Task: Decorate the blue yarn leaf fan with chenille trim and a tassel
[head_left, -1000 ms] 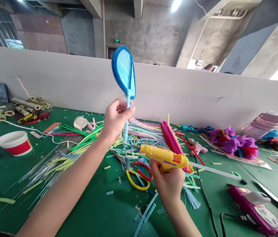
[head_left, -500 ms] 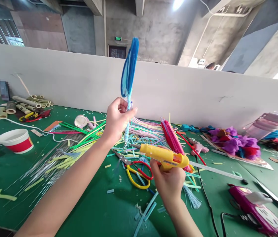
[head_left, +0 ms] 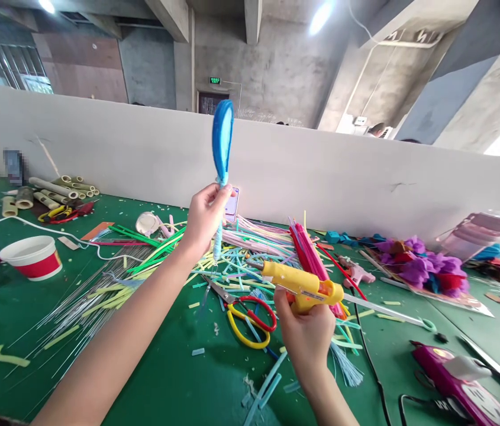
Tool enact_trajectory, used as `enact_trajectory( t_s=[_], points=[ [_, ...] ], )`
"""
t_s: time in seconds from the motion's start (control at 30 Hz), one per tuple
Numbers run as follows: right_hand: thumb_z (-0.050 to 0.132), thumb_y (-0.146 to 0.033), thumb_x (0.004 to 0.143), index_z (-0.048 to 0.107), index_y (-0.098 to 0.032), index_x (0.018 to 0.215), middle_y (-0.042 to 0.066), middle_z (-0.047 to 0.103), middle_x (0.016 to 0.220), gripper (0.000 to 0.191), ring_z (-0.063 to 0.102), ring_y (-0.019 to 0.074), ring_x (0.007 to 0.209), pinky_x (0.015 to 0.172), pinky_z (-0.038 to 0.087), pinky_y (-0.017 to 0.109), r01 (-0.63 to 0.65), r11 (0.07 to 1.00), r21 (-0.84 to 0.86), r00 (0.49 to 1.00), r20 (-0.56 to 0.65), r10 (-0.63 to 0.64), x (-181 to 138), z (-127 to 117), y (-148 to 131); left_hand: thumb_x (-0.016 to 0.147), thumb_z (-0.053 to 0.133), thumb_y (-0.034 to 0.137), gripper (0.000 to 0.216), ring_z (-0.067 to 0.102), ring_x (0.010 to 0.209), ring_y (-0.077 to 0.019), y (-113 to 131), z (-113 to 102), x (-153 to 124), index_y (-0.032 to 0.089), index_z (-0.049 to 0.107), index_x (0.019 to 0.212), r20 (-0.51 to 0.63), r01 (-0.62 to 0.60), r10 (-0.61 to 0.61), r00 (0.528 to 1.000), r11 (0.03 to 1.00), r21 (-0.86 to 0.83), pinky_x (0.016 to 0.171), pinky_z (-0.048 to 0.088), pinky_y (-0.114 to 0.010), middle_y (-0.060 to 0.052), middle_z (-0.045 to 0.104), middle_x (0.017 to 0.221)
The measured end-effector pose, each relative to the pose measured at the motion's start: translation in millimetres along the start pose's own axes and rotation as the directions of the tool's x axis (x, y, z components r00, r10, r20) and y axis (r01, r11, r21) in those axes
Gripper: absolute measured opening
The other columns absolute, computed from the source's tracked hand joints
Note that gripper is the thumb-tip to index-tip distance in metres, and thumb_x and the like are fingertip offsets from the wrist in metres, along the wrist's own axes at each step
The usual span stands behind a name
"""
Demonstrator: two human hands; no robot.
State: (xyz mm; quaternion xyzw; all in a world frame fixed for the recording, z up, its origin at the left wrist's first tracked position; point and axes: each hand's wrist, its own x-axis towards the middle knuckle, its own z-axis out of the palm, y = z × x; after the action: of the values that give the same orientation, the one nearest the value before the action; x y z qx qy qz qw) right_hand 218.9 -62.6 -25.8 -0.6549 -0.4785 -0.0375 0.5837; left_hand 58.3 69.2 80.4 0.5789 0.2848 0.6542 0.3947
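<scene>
My left hand [head_left: 207,212] pinches the light-blue wrapped handle of a blue oval craft fan [head_left: 223,139], which stands upright with its face turned nearly edge-on. The handle's lower end hangs below my fingers, with a thin clear piece dangling from it. In my right hand [head_left: 306,331] is a yellow hot glue gun [head_left: 300,284], its nozzle pointing left and a glue stick sticking out behind. The nozzle is apart from the handle. Scissors [head_left: 252,319] with red and yellow grips lie on the table between my hands.
Pipe cleaners [head_left: 250,245] and thin wires [head_left: 85,302] spread over the green table [head_left: 152,378]. A paper cup [head_left: 32,257] and bamboo tubes [head_left: 61,192] are at left. Purple flowers [head_left: 422,263], a pink bottle [head_left: 476,234] and a power strip [head_left: 458,378] are at right. A phone [head_left: 232,206] leans behind.
The fan has moved slightly left and down in view and turned to show more of its face. The glue gun's nozzle, close to the handle's lower end before, is now farther right of it.
</scene>
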Motion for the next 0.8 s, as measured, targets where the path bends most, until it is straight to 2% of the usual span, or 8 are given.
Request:
enact_trajectory(
  t_s=[0.1,0.17,0.33,0.43,0.53,0.63,0.73,0.8],
  points=[
    [0.069,-0.046,0.074,0.055,-0.019,0.057,-0.001,0.054,0.044,0.035,0.049,0.0143,0.041,0.044,0.037,0.026,-0.138,0.988,0.068,0.99,0.018,0.137,-0.1,0.8,-0.3,0.092,0.061,0.035,0.024,0.039,0.042,-0.0045,0.9,-11.4,6.5,0.015,0.068,0.08,-0.022,-0.008,0.008,1.0,1.0,0.019,0.041,0.032,-0.019,0.005,0.048,0.06],
    [0.075,-0.046,0.072,0.057,-0.018,0.064,-0.002,0.055,0.046,0.034,0.051,0.0139,0.045,0.045,0.039,0.025,-0.283,0.936,0.21,0.958,0.099,0.268,3.1,1.1,-0.2,0.091,0.063,0.035,0.024,0.043,0.043,-0.004,6.0,-20.6,7.2,0.014,0.07,0.082,-0.003,-0.003,0.003,1.0,0.999,0.05,0.042,0.033,-0.018,0.004,0.051,0.063],
    [0.083,-0.045,0.068,0.062,-0.019,0.092,-0.006,0.06,0.068,0.041,0.045,0.0048,0.044,0.042,0.038,0.018,-0.517,0.567,0.641,0.848,0.298,0.438,19.6,1.5,2.0,0.09,0.064,0.042,0.031,0.042,0.042,-0.004,26.6,-46.7,-4.1,0.014,0.071,0.083,0.093,0.094,-0.105,0.99,0.989,0.117,0.04,0.031,-0.016,0.005,0.048,0.056],
    [0.087,-0.042,0.063,0.063,-0.022,0.098,-0.006,0.06,0.072,0.047,0.045,0.0034,0.043,0.039,0.037,0.016,-0.605,0.406,0.685,0.765,0.357,0.536,26.3,1.1,3.6,0.087,0.068,0.047,0.033,0.04,0.041,-0.0031,30.2,-64.4,-15.6,0.014,0.068,0.082,0.176,0.195,-0.205,0.963,0.978,0.069,0.038,0.027,-0.016,0.007,0.045,0.054],
    [0.086,-0.045,0.064,0.064,-0.021,0.097,-0.006,0.06,0.071,0.046,0.043,0.0022,0.042,0.036,0.036,0.014,-0.672,0.295,0.68,0.694,0.439,0.571,28.1,0.9,5.0,0.086,0.068,0.05,0.036,0.035,0.038,-0.0021,19.9,-79.6,-34.6,0.015,0.065,0.082,0.239,0.332,-0.32,0.917,0.943,-0.011,0.038,0.024,-0.015,0.009,0.041,0.052],
    [0.087,-0.043,0.064,0.064,-0.021,0.094,-0.006,0.061,0.071,0.044,0.042,0.0007,0.041,0.035,0.035,0.012,-0.69,0.267,0.673,0.681,0.477,0.556,27.6,1.8,6.0,0.083,0.069,0.056,0.041,0.034,0.039,-0.002,-2.7,-87.4,-65.1,0.016,0.06,0.08,0.205,0.476,-0.473,0.857,0.878,0.036,0.039,0.024,-0.014,0.009,0.04,0.053],
    [0.09,-0.036,0.059,0.059,-0.021,0.09,-0.007,0.062,0.07,0.046,0.043,0.0013,0.041,0.036,0.034,0.012,-0.658,0.3,0.691,0.717,0.453,0.529,26.6,3.1,6.0,0.086,0.059,0.064,0.048,0.038,0.043,-0.0028,-31.1,-86.2,-98.6,0.016,0.059,0.082,0.224,0.559,-0.611,0.759,0.788,0.258,0.041,0.027,-0.015,0.008,0.043,0.056],
    [0.092,-0.034,0.057,0.056,-0.021,0.088,-0.007,0.061,0.07,0.049,0.044,0.0017,0.041,0.036,0.035,0.012,-0.642,0.315,0.699,0.736,0.447,0.509,25.8,3.5,5.8,0.084,0.056,0.068,0.053,0.038,0.042,-0.0034,-48.7,-81.7,-115.8,0.015,0.059,0.081,0.252,0.59,-0.667,0.701,0.742,0.319,0.041,0.027,-0.016,0.008,0.044,0.055]
  ],
)
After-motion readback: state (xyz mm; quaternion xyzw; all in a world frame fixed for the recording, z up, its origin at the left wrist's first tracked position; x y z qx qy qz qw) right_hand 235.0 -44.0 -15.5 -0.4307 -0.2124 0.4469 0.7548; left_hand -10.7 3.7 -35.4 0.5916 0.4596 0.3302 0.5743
